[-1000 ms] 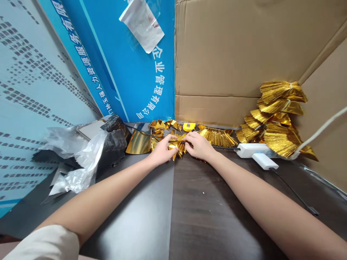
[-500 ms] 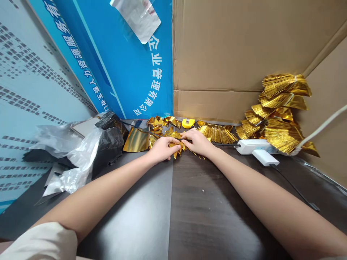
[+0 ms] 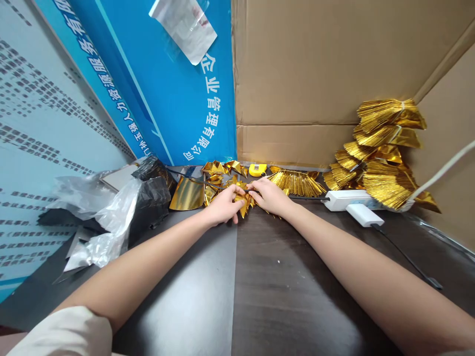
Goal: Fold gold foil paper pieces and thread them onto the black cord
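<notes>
My left hand (image 3: 224,205) and my right hand (image 3: 270,195) meet near the back of the table, fingertips almost touching. Each pinches a black cable (image 3: 193,176), and a short dark piece of it shows between them. Under and around the fingers lie folded gold foil pieces (image 3: 243,210), partly covered by the hands. A pleated gold foil fan (image 3: 297,183) rests just behind my right hand. To the left of my left hand is a flat gold foil sheet (image 3: 188,193).
A yellow tape measure (image 3: 257,170) sits by the cardboard wall (image 3: 282,74). At right are a white power strip (image 3: 351,200), a white adapter (image 3: 364,215) and stacked gold fans (image 3: 386,143). Crumpled plastic bags (image 3: 122,207) lie at left beside a blue printed panel (image 3: 178,99).
My left hand has shifted slightly, its index finger lifting toward the cable and its lower fingers hanging apart. My right hand stays nearly in place. The view has tilted a little.
</notes>
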{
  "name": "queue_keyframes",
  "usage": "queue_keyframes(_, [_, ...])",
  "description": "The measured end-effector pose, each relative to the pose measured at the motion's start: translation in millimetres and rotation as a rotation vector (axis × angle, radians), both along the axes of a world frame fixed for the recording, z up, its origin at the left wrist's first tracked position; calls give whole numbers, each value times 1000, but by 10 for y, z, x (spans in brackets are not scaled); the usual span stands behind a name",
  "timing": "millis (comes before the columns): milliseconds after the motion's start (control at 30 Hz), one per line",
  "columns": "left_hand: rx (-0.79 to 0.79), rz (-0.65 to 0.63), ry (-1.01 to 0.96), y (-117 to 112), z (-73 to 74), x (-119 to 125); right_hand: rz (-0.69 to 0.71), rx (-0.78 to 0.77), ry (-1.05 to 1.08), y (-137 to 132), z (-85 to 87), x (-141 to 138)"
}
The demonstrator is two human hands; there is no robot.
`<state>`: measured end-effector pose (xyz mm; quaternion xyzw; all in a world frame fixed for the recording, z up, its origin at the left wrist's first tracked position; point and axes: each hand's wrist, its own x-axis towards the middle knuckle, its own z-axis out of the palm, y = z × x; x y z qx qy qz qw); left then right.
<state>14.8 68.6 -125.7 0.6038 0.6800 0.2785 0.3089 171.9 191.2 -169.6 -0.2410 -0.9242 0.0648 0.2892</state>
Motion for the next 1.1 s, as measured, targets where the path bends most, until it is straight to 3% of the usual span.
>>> queue_keyframes(300, [218,180,396,22,16,125,-13,15,4,-32,-14,21])
queue_keyframes(500, [207,220,580,21,18,185,-53,20,-3,-62,-18,25])
queue_keyframes(967, [181,208,830,168,39,264,-78,30,-52,-111,31,13])
queue_keyframes(1100, [225,158,923,66,79,217,-62,41,-43,-99,26,12])
